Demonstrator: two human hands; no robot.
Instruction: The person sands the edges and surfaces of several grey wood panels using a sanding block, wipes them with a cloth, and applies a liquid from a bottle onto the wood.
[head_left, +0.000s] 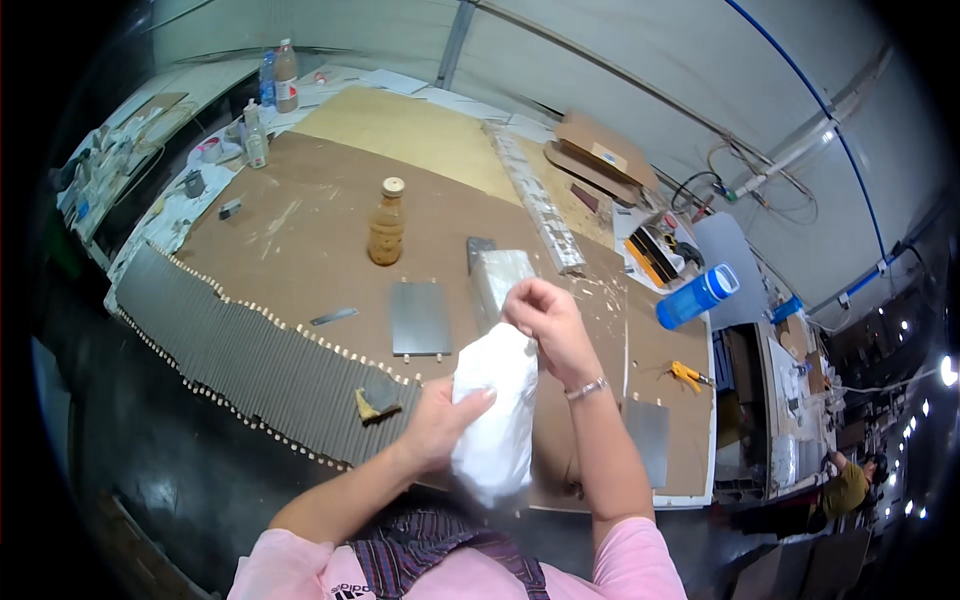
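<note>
My left hand (440, 424) is closed around the side of a white wrapped packet (495, 410), its thumb lying across the front. The packet is held upright in front of me, over the near edge of the table. At its top end, my right hand (545, 318) pinches the wrapping with bent fingers. Just behind stands a pale, shiny wrapped block (500, 275), partly covered by the packet and my right hand. A grey rectangular plate (421, 318) lies flat to the left, with small light pegs at its edges.
A row of thin grey strips (260, 345) with light ends runs along the left edge, bearing a grey-and-yellow pad (380, 398). Farther back stands a brown bottle (387, 225). On the right are a blue bottle (697, 297), yellow air gun (688, 376) and grey plate (648, 440).
</note>
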